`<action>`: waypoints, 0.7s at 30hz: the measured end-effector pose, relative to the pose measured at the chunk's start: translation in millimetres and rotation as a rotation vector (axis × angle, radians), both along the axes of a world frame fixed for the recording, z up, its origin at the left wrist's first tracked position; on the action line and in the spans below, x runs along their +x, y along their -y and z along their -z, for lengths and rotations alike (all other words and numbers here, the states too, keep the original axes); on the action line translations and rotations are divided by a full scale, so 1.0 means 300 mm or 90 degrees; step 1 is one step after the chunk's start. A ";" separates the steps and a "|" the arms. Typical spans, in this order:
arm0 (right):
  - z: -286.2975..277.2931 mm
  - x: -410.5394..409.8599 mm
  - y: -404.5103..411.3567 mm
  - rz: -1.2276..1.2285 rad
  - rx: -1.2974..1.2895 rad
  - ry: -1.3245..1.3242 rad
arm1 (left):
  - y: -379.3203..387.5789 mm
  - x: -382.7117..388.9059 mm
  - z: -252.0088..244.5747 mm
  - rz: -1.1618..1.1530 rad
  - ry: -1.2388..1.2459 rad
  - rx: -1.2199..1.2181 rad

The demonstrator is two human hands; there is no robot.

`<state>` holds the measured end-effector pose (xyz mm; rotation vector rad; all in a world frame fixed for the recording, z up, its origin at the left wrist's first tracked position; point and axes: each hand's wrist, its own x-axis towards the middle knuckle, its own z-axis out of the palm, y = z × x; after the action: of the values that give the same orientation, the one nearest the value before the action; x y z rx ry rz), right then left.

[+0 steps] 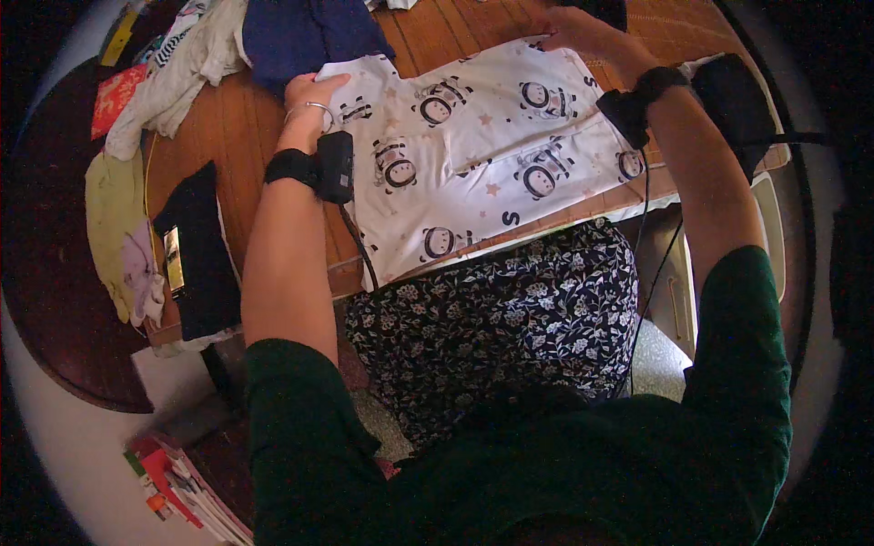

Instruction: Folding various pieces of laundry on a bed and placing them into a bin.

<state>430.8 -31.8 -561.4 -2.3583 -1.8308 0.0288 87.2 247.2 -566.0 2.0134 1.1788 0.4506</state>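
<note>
A white printed cloth garment (478,130), with cartoon figures and stars, lies spread on the wooden table (232,136) before me, its near part reaching the table's edge. My left hand (315,92) is at its far left corner, thumb over the fabric, a bangle and a black strapped device at the wrist. At the garment's far right edge is my right hand (563,31), its fingers blurred and dim; whether they grip the cloth is unclear. A fold runs across the garment's middle right.
A navy cloth (307,34) lies beyond my left hand. Crumpled light garments (198,82) and a yellow cloth (113,232) are at left, near a black cloth (205,259) with a phone-like object (173,259). A black item (734,109) lies at right. Cables hang from both wrist devices.
</note>
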 end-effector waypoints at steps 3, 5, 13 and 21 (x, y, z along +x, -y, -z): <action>-0.051 -0.029 0.006 0.023 -0.042 0.011 | 0.039 -0.006 -0.032 -0.074 0.023 0.028; -0.081 -0.049 0.016 0.038 -0.060 0.018 | 0.059 -0.021 -0.072 -0.004 0.086 -0.071; -0.129 -0.104 0.153 -0.014 0.085 0.083 | 0.346 -0.215 -0.248 0.147 0.216 0.085; 0.020 -0.220 0.409 -0.068 0.227 0.181 | 0.662 -0.482 -0.122 0.388 0.056 0.131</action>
<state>364.8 -154.5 -567.5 -2.0978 -1.8877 -0.5963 -57.5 48.7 -529.5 2.3679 0.4334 0.3522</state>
